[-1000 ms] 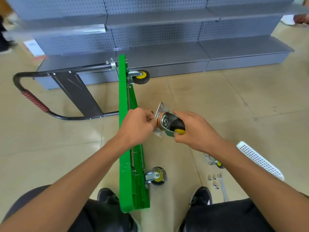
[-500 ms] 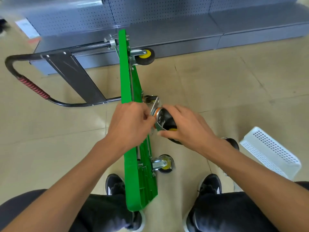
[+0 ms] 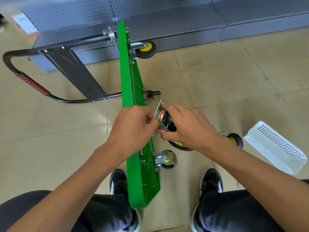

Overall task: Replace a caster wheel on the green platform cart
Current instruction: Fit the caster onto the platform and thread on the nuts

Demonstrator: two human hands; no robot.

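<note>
Cart [image 3: 129,91] on its edge, long axis running away from me. Right hand [image 3: 190,129] grips caster [image 3: 164,118], plate facing cart; left hand [image 3: 133,129] fingers pinch plate edge.

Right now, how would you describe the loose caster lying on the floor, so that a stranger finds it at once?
Find the green cart standing on its edge, then the white perforated basket on the floor at the right. The loose caster lies just left of that basket, beyond the right forearm. Unlike the others, it is neither bolted to the cart nor held.
</note>
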